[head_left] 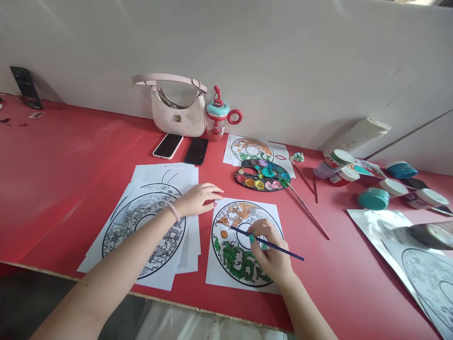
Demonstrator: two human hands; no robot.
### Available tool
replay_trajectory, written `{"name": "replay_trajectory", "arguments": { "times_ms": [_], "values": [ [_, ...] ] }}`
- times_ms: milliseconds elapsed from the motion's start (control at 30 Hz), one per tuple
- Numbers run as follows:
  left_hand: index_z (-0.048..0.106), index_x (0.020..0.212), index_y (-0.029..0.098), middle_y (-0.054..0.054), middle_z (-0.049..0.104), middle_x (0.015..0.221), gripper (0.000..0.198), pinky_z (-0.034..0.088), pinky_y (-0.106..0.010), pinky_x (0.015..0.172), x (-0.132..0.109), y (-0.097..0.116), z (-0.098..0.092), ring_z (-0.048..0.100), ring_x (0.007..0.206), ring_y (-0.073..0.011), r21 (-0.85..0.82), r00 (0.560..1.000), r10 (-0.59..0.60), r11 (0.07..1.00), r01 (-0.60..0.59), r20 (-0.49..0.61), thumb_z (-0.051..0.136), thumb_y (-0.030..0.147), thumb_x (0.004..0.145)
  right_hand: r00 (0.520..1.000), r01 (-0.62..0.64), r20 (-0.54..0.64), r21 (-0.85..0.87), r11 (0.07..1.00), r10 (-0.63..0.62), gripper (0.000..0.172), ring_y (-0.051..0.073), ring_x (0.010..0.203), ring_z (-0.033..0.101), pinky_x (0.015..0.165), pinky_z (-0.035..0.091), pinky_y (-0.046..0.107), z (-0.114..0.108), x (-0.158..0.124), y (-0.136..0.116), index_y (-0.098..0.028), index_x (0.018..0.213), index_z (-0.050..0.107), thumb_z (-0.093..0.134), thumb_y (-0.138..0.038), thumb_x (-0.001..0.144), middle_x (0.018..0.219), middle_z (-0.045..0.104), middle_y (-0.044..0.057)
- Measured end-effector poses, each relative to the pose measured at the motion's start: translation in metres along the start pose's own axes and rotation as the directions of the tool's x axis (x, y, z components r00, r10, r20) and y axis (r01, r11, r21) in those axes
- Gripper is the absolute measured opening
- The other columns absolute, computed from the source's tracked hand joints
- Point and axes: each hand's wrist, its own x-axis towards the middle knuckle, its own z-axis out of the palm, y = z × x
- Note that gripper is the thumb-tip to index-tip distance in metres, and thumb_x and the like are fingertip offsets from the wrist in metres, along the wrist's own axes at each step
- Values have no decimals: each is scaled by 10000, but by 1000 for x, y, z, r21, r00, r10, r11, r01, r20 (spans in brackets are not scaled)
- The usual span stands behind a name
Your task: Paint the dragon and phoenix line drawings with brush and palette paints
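My right hand grips a blue paintbrush, its tip at the orange part of a round dragon-and-phoenix picture on white paper. The dragon in it is green, the phoenix orange; other areas are bare line drawing. There is a spot of green paint on a finger of that hand. My left hand lies with its fingers stretched out by the upper left corner of this sheet. Under my left forearm is a pile of uncoloured printed sheets. A paint palette with many colours sits beyond the picture.
Another brush leans on the palette. Behind stand a white handbag, a cup with a red ring handle, two phones and a partly coloured sheet. Paint jars and a sheet in a glossy sleeve are at right.
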Motion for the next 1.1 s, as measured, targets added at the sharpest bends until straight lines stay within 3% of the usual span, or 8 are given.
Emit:
{"name": "replay_trajectory", "arguments": {
  "times_ms": [1100],
  "values": [
    [633, 1093, 253, -17, 597, 1249, 271, 418, -429, 1020, 1, 1, -1, 502, 1185, -204, -2, 1000, 10, 1000, -10, -12, 552, 140, 861, 999, 18, 27, -1, 1000, -18, 187, 158, 736, 565, 624, 493, 303, 0, 5, -7, -236, 848, 459, 469, -53, 811, 788, 569, 27]
  ]
}}
